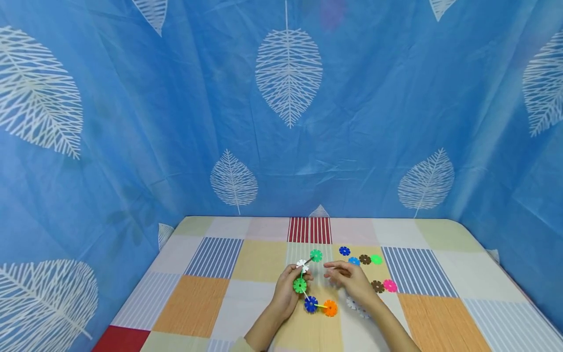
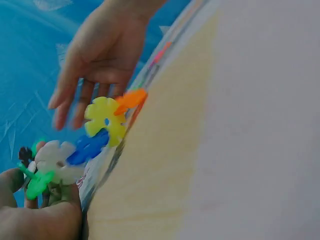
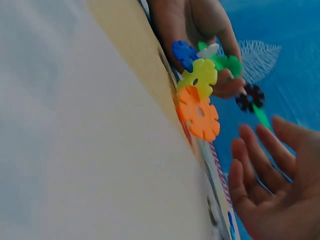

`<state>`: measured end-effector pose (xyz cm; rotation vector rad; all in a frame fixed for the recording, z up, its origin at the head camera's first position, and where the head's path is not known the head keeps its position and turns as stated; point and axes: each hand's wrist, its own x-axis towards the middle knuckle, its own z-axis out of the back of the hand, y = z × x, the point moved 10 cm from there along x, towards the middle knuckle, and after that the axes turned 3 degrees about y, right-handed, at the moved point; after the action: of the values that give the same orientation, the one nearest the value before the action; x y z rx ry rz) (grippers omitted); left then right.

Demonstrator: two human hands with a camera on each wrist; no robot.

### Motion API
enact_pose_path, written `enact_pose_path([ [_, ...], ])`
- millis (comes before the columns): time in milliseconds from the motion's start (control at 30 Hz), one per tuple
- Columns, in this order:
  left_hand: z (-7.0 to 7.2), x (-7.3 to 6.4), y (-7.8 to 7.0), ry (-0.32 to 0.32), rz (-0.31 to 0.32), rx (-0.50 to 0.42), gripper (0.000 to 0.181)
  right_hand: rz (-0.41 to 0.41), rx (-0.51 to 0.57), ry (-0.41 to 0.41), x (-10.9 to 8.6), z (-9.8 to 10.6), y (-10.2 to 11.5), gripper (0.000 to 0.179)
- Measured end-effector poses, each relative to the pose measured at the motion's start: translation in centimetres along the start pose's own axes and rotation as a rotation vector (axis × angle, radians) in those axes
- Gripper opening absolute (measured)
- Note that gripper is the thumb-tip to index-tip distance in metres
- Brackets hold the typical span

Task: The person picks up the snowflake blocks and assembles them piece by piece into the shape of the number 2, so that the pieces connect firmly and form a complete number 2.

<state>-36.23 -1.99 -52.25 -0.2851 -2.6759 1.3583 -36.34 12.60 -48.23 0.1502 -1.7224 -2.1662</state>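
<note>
My left hand (image 1: 287,291) grips a curved chain of notched plastic snowflake discs joined edge to edge. Along the chain come a green disc (image 1: 315,255), a dark one (image 3: 250,97), a white one (image 1: 302,266), another green disc (image 1: 300,285), a second white one (image 2: 59,161), a blue one (image 1: 311,304), a yellow one (image 2: 106,121) and an orange one (image 1: 330,308) at the near end. To the right of the chain, my right hand (image 1: 352,281) hovers with loosely bent fingers (image 3: 260,165), holding nothing and apart from the discs.
Loose discs lie right of my hands: dark blue (image 1: 344,251), light blue (image 1: 354,261), brown (image 1: 365,259), bright green (image 1: 376,259), another brown (image 1: 377,286) and pink (image 1: 390,285). Pale discs (image 1: 363,313) lie partly behind my right arm. A patchwork cloth (image 1: 202,303) covers the table; blue curtains (image 1: 352,122) surround it.
</note>
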Motion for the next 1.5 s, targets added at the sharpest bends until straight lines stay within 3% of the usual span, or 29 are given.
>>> enact_pose_path([
  [167,0.4,0.2,-0.1,-0.016,-0.012,-0.051,0.004,0.028,-0.157,0.303,-0.9,-1.9,0.1,0.021],
  [267,0.5,0.3,-0.3,-0.016,-0.021,-0.035,0.004,0.051,-0.174,0.414,-1.4,-2.7,0.2,0.022],
  [367,0.5,0.4,-0.4,-0.002,-0.029,-0.018,0.008,0.053,-0.172,0.445,-1.5,-2.8,0.1,0.021],
  [633,-0.3,0.2,-0.4,0.087,-0.001,0.001,0.052,0.04,-0.093,0.46,-1.5,-2.4,-0.5,0.022],
  [933,-1.1,0.1,-0.5,0.161,0.016,0.086,0.047,0.036,-0.05,0.496,-1.8,-2.8,-0.1,0.019],
  [1033,-0.9,0.2,-0.5,0.138,0.021,0.086,0.045,0.032,-0.1,0.44,-1.5,-2.2,-0.2,0.021],
  [1100,-0.8,0.2,-0.4,0.119,0.026,0.087,0.043,0.048,-0.203,0.298,-1.0,-0.8,-0.1,0.022],
  [1200,-0.7,0.3,-0.2,0.104,0.034,0.094,0.042,0.081,-0.441,0.017,-0.7,2.3,0.3,0.029],
  [1267,-0.6,0.3,-0.1,0.101,0.038,0.099,0.042,0.076,-0.59,-0.109,-0.8,3.7,0.4,0.04],
  [1367,-0.5,0.3,-0.1,0.095,0.04,0.1,0.042,0.066,-0.717,-0.115,-1.1,4.0,0.2,0.053],
  [1500,-0.4,0.2,-0.1,0.083,0.043,0.102,0.033,0.052,-0.731,-0.107,-0.9,3.8,0.2,0.041],
])
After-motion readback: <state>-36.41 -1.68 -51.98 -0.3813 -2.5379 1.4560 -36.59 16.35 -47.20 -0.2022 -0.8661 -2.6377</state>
